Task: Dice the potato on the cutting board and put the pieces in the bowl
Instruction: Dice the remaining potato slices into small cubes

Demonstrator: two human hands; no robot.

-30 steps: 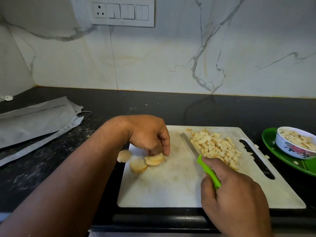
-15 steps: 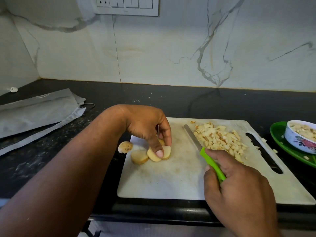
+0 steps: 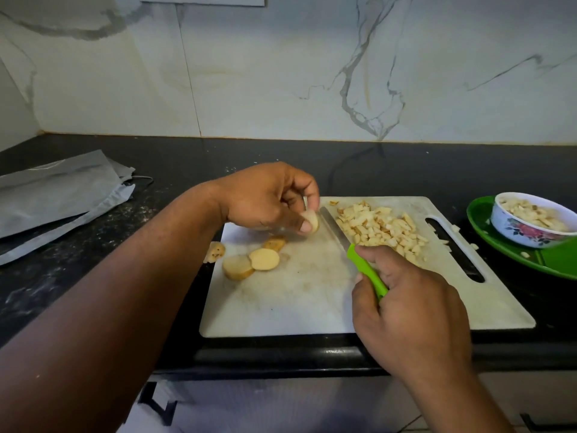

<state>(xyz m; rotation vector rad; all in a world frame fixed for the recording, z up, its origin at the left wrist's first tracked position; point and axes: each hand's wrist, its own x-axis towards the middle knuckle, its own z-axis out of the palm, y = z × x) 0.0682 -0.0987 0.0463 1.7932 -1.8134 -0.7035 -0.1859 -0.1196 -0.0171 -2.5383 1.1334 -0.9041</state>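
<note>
A white cutting board (image 3: pixel 312 301) lies on the black counter. My left hand (image 3: pixel 268 198) pinches a round potato slice (image 3: pixel 311 220) just above the board, close to the knife blade. My right hand (image 3: pixel 409 301) grips the green handle of a knife (image 3: pixel 352 248), whose blade rests on the board against a pile of diced potato (image 3: pixel 379 229). Three more potato slices (image 3: pixel 251 262) lie on the board's left part, and an end piece (image 3: pixel 215 252) sits off its left edge. The flowered bowl (image 3: pixel 530 229) at the right holds diced potato.
The bowl stands on a green plate (image 3: pixel 512 254) with a few stray dice. A grey cloth or bag (image 3: pixel 59 195) lies on the counter at the left. The marble wall runs behind. The counter's front edge is just below the board.
My left hand has lifted one slice off the group of slices and carried it right, toward the knife blade. The knife hand has barely moved. The camera has tilted down.
</note>
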